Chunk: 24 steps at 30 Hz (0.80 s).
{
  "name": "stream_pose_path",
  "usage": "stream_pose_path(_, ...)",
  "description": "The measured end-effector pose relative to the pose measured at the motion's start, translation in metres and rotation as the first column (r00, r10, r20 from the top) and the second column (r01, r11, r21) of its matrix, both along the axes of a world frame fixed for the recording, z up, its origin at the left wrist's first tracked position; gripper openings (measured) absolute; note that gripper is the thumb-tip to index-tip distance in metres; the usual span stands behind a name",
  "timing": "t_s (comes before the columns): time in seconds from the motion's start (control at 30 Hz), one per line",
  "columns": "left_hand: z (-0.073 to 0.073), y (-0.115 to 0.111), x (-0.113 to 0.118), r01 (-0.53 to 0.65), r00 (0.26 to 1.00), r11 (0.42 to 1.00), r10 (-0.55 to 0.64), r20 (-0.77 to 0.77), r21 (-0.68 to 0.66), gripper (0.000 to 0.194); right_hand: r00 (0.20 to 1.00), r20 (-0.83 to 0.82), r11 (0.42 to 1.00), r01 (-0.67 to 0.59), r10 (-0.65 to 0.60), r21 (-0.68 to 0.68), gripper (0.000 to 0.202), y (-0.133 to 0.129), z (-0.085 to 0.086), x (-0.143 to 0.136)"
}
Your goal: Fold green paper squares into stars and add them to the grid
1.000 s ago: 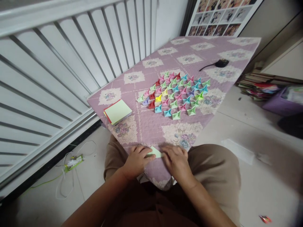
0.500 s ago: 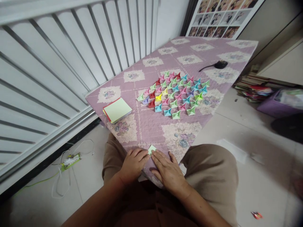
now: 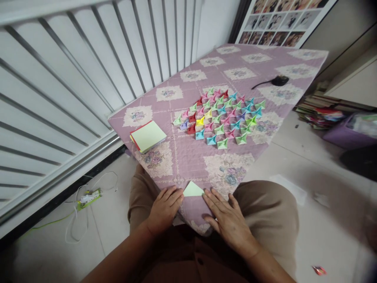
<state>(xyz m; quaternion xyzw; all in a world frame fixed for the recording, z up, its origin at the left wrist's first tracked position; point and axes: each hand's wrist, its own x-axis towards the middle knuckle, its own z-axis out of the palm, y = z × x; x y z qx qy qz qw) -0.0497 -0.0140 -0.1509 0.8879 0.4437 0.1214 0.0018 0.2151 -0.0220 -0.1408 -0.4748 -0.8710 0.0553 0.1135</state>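
A pale green sheet of paper (image 3: 193, 189), folded to a triangle, lies flat on the table near its front corner, its point facing away from me. My left hand (image 3: 167, 205) rests with outstretched fingers at the triangle's left corner. At the right corner, my right hand (image 3: 225, 212) lies palm down with its fingers spread, fingertips touching the paper. Farther back stand rows of small folded paper pieces (image 3: 219, 120) in green, pink, blue, red, yellow and purple. To their left is a stack of coloured paper sheets (image 3: 149, 136), pale green on top.
A quilted purple floral cloth covers the table (image 3: 188, 157). A black object with a short cable (image 3: 279, 80) lies at the back right. White railings (image 3: 88, 59) border the left side. A power strip (image 3: 89, 198) with cables is on the floor.
My right hand has slid to the right along the paper, uncovering the whole triangle. My left hand stays at the left corner. The view has shifted slightly.
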Motion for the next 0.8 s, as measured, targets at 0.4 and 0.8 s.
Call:
stream_pose_path(0.4,0.008,0.003,0.004,-0.021,0.999,0.998,0.022,0.030,-0.052,0.036,0.955,-0.278,0.989,0.129,-0.105,0.067,0.022,0.022,0.031,-0.042)
stream_pose_path(0.8,0.030,0.012,0.020,-0.189,0.938,0.944,0.255,0.233,-0.272,0.022,0.927,-0.369,0.992,-0.103,0.071,-0.068,0.022,0.061,0.006,-0.044)
